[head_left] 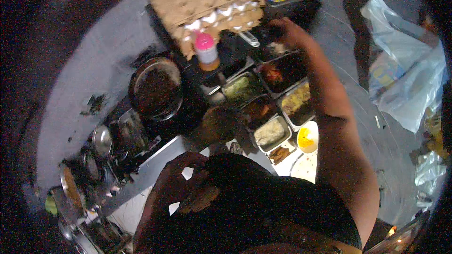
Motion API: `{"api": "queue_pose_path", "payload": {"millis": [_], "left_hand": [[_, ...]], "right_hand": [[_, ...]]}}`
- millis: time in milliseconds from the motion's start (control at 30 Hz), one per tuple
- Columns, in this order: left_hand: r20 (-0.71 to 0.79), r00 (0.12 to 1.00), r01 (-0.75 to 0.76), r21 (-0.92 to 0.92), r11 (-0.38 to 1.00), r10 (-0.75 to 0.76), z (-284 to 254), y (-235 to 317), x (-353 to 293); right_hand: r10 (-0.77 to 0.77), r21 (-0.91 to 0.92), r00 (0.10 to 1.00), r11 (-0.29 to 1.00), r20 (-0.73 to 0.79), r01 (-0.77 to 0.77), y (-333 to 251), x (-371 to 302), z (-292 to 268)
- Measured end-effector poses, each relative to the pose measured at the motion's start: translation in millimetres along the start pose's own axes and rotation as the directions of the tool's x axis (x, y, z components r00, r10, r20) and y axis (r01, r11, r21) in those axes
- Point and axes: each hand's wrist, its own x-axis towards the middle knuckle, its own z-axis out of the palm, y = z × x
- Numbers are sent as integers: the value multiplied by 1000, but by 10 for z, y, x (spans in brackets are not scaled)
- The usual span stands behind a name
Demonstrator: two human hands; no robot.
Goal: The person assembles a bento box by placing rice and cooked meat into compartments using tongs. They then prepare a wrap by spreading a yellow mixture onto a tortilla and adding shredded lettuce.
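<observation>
The right hand (289, 34) is at the far end of the food tubs (278, 144), its fingers in shadow; whether they hold anything cannot be told. A pale handle (249, 38) lies just to its left, slanting from far left to near right, well apart from the left hand (192, 161), whose grip is too dark to read. Egg trays (207, 1) and a bottle (207, 57) crowd it; grey surface (77, 82) extends leftward.

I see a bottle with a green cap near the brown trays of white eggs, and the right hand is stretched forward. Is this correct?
Not entirely: the head view shows that the bottle has a pink cap, not a green one. The rest is right.
</observation>
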Motion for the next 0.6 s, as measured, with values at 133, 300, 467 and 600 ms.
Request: {"api": "queue_pose_path", "payload": {"millis": [133,300,467,600], "left_hand": [[57,917,-387,-118,914,396,-558,370,-334],[-113,712,-655,-464,597,694,-966,759,-1202],[-300,508,-823,-445,353,808,-1324,597,-2201],[-342,397,-877,-415,242,852,-1660,391,-2810]], "right_hand": [[124,905,990,410,66,-112,398,-110,1],[344,661,935,721,-80,-209,0,-448,-256],[58,-291,866,929,-497,-229,-772,-911,-252],[133,-10,831,986,-540,-164,-2554,-1673,-354]]}}
